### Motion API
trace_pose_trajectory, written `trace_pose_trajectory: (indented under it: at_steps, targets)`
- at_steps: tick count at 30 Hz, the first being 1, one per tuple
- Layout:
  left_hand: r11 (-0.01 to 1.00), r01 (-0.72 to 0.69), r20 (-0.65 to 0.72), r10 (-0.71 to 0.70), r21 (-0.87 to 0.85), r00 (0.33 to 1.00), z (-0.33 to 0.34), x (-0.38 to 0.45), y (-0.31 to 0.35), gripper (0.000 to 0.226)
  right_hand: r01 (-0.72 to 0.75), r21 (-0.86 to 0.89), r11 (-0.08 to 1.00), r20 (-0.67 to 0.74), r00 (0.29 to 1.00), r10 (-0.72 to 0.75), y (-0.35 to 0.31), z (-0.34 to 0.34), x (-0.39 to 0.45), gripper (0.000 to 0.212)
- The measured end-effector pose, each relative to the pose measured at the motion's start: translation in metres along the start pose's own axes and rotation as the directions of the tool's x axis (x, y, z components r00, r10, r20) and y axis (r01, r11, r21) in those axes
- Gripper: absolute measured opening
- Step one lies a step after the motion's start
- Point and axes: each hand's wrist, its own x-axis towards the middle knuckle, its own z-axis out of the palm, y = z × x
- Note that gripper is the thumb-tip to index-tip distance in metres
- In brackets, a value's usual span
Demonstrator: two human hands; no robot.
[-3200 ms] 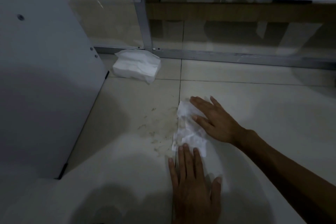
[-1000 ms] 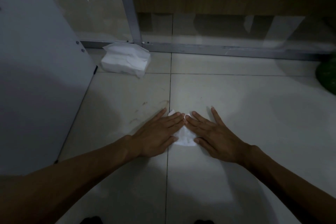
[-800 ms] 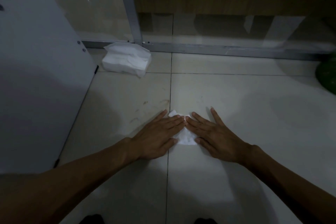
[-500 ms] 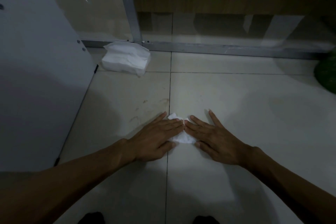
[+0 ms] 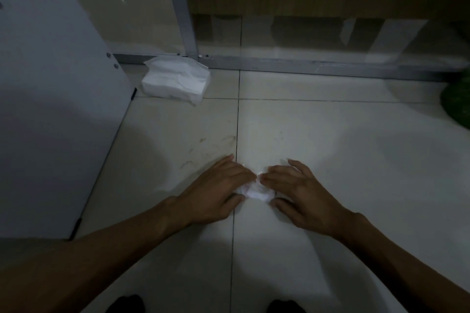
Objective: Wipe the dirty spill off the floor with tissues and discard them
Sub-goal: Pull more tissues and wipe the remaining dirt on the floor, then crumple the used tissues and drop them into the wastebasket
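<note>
A crumpled white tissue (image 5: pixel 255 192) lies on the pale tiled floor, bunched small between my two hands. My left hand (image 5: pixel 216 193) covers its left side, fingers curved over it and thumb tucked beneath. From the right, my right hand (image 5: pixel 302 193) claws at it, with arched fingers above and the thumb below. Faint brown smears of the spill (image 5: pixel 203 150) remain on the tile just beyond my left hand, beside the grout line.
A white tissue pack (image 5: pixel 175 81) sits at the back left against a metal floor rail (image 5: pixel 305 66) and glass panel. A grey cabinet panel (image 5: pixel 50 109) stands at left. Something green (image 5: pixel 457 104) shows at the right edge. My shoe tips (image 5: pixel 124 305) are at the bottom.
My flat hands have drawn together and their fingers have curled. The tissue has gone from a spread sheet to a small wad between them. Most of the stain is gone.
</note>
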Motion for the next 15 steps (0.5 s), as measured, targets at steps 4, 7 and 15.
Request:
trace_pose_trajectory:
  at_steps: [4,7,15]
  targets:
    - [0.995,0.034,0.026,-0.037,0.093,0.999,-0.004,0.015,-0.005,0.036,-0.060,0.009,0.998,0.058,0.997,0.059,-0.006,-0.011,0.013,0.047]
    - [0.983,0.013,0.073,-0.027,0.184,0.997,-0.010,0.020,-0.004,0.033,-0.078,-0.035,0.996,0.130,0.988,0.081,-0.007,-0.016,0.022,0.044]
    - [0.977,0.046,0.067,-0.061,0.210,0.996,-0.009,0.020,0.012,0.009,-0.158,-0.122,0.980,0.115,0.978,0.172,-0.039,-0.011,0.028,0.027]
